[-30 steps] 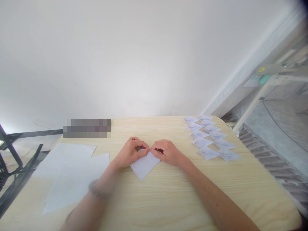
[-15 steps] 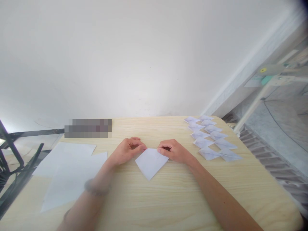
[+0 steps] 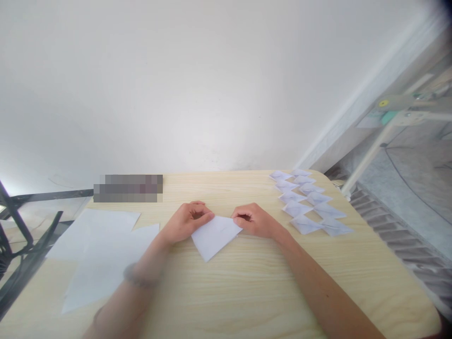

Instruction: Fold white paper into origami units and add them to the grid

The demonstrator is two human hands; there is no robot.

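Note:
A folded white sheet of paper (image 3: 214,236) lies between my hands at the middle of the table, one corner pointing towards me. My left hand (image 3: 187,220) pinches its upper left edge between thumb and fingers. At its upper right corner, my right hand (image 3: 252,219) grips the paper the same way. Several folded paper shapes (image 3: 306,224) with pointed ends stand in two columns to the right of my right hand. Flat white sheets (image 3: 102,256) lie left of my left forearm and are partly covered by it.
The pale wooden table (image 3: 226,301) meets a white wall (image 3: 226,84) at its far edge. A blurred-out dark item (image 3: 128,188) sits at the back left. Black metal framing (image 3: 21,235) stands off the left side, and a pale pole (image 3: 370,153) rises past the right edge.
The paper has turned slightly, its near corner swinging to the left. Both hands keep nearly the same place and grip.

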